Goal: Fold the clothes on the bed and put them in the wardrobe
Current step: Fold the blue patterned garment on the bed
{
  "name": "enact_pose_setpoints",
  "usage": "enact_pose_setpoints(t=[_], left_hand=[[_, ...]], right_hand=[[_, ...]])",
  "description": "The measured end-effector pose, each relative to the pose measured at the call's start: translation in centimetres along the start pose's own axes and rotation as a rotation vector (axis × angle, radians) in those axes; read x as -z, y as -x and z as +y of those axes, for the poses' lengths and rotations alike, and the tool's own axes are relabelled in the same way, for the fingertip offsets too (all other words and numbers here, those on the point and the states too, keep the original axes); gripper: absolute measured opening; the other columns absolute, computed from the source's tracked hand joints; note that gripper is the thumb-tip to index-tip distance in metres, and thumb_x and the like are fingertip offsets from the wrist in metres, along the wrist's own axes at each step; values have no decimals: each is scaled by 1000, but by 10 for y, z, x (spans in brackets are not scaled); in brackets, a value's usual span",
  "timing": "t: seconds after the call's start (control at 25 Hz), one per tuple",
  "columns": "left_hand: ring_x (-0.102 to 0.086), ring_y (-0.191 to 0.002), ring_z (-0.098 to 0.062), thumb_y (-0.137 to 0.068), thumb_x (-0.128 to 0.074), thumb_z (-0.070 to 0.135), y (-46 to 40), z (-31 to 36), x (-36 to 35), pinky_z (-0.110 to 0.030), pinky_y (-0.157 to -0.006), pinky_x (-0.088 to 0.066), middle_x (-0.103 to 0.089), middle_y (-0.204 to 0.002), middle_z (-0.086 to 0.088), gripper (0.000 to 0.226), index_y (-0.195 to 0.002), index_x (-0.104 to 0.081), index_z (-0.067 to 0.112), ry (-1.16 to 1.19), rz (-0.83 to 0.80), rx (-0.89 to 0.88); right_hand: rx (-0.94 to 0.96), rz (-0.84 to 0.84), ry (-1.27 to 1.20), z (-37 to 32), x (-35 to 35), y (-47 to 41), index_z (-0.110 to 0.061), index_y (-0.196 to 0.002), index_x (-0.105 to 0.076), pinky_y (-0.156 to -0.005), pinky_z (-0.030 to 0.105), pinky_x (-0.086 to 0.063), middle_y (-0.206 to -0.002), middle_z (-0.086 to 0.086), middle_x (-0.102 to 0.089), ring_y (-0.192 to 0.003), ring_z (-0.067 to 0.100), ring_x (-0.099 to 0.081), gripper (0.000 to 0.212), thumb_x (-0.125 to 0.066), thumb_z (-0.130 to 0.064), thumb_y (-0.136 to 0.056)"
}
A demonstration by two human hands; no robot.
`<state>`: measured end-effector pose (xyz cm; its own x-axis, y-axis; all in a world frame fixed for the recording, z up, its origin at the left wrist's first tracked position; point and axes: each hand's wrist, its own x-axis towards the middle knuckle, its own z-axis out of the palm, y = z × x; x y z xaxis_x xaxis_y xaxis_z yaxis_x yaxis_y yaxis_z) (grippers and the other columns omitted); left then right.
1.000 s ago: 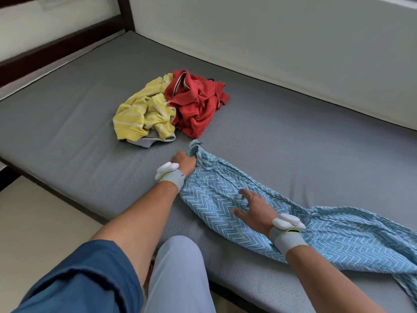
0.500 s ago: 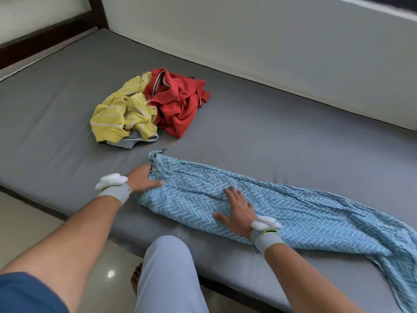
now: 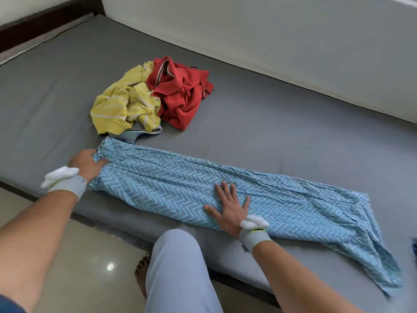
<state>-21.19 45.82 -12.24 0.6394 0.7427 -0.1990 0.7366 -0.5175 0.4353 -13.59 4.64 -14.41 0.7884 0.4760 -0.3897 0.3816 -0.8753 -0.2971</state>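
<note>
Blue zigzag-patterned trousers lie stretched out lengthwise along the front of the grey mattress, waistband at the left, leg ends hanging off the front edge at the right. My left hand grips the waistband end with curled fingers. My right hand presses flat on the middle of the trousers, fingers spread. Behind the waistband lies a crumpled pile: a yellow striped shirt, a red polo shirt and a bit of grey cloth beneath them.
A white wall runs along the far side of the bed. A dark wooden frame stands at the head end, far left. My knee and bare foot are on the glossy floor by the bed's front edge.
The trousers have been pulled out straight along the bed and smoothed. My left hand moved left with the waistband. My right hand flattened onto the middle of the cloth.
</note>
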Motion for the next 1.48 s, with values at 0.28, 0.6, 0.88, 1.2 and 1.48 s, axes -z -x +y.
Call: enact_pose_setpoints(t=[0.28, 0.6, 0.88, 1.2, 1.48], left_hand=[[-62, -98, -25, -87, -69, 32, 28, 93, 49, -37, -86, -46, -67, -108, -9, 35, -115, -65, 11, 282, -187, -234], [-65, -96, -23, -63, -61, 45, 200, 301, -36, -36, -86, -52, -69, -104, -6, 60, -114, -61, 13, 154, -562, -864], [-43, -128, -16, -60, -62, 73, 255, 258, -120, -35, -108, -36, -51, -136, 5, 88, -135, -47, 29, 48, -570, -888], [-26, -135, -31, -71, -73, 23, 236, 199, -160, -37, -113, -29, -26, -148, -6, 72, -136, -43, 23, -225, -478, -670], [-63, -91, -38, -74, -67, 1, 151, 186, -80, -38, -76, -47, -69, -99, -20, 31, -104, -68, 10, 2, -92, -399]], right_hand=[[-220, 123, -262, 16, 30, 6, -31, -154, -8, -116, 62, 0, -163, -5, 2, -150, 21, 1, 83, -31, -75, -88], [-60, 13, -1849, 3, 138, 19, -4, -102, -68, -75, 37, -57, -92, 13, -69, -82, 24, -67, 39, -60, -41, -90], [-653, 453, -1313, 200, 148, 62, 0, -95, -63, -57, 38, -59, -73, 13, -70, -58, 25, -66, 25, -69, -1, -71], [-603, 353, -343, 216, 95, 60, -20, -147, -30, -109, 46, -33, -151, 16, -27, -133, 41, -34, 80, -71, -20, -79], [-487, 390, -539, 164, 87, 39, -21, -143, -42, -101, 30, -40, -146, 13, -30, -120, 35, -47, 71, -50, 9, -79]])
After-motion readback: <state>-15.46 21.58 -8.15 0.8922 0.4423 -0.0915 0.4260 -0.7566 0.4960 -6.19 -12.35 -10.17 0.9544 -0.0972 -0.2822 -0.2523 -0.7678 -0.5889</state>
